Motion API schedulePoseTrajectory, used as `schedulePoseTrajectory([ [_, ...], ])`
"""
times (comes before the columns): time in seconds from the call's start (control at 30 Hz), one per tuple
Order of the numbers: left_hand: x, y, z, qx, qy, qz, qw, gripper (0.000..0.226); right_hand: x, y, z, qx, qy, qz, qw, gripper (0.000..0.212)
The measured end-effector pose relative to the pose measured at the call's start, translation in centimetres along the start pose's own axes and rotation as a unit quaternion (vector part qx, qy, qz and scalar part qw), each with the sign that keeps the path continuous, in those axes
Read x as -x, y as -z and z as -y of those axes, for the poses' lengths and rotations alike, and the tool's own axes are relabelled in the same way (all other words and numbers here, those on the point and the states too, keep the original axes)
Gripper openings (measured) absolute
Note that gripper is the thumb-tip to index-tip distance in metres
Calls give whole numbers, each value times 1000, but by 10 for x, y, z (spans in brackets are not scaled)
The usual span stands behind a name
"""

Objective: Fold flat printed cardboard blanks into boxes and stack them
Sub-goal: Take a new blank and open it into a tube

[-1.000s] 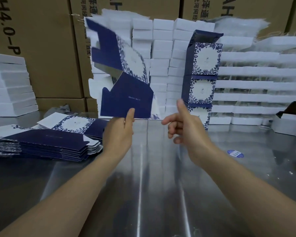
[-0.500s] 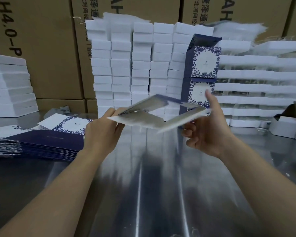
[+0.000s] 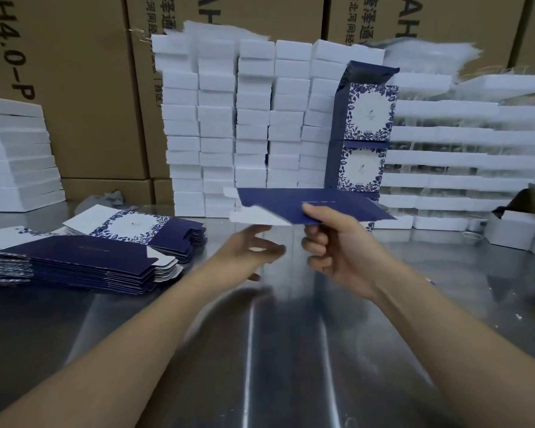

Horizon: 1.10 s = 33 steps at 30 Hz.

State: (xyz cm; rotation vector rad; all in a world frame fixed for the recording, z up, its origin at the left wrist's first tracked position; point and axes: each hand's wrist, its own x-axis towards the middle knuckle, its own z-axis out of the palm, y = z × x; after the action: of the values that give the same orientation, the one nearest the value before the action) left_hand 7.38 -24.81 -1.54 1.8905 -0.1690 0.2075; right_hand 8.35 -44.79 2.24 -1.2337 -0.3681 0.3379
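A single wide-angle view from the person's head faces forward and down across the bench. Both forearms enter from the bottom corners. The left hand, right hand and cardboard blank sit mid-frame, near the lens. Brown cartons close off the far side.

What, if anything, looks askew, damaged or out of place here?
Nothing damaged. The pile of flat blanks at left is fanned out rather than squared, and the top folded box at the back stands with its lid flap open. The blank in the right hand looks intact.
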Motion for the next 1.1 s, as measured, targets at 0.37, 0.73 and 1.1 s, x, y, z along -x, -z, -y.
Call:
schedulePoseTrajectory([
  [0.37, 19, -41, -35, 243, -25, 44, 969, 54, -1, -13, -18, 84, 48, -33, 995, 42],
  [0.73, 16, -36, -35, 226, -28, -24, 974, 67, -1, -21, -23, 74, 59, 0, 996, 50],
  [1.1, 15, -38, -28, 129, -74, -47, 988, 63, 0, -24, -22, 139, 103, -126, 977, 55],
])
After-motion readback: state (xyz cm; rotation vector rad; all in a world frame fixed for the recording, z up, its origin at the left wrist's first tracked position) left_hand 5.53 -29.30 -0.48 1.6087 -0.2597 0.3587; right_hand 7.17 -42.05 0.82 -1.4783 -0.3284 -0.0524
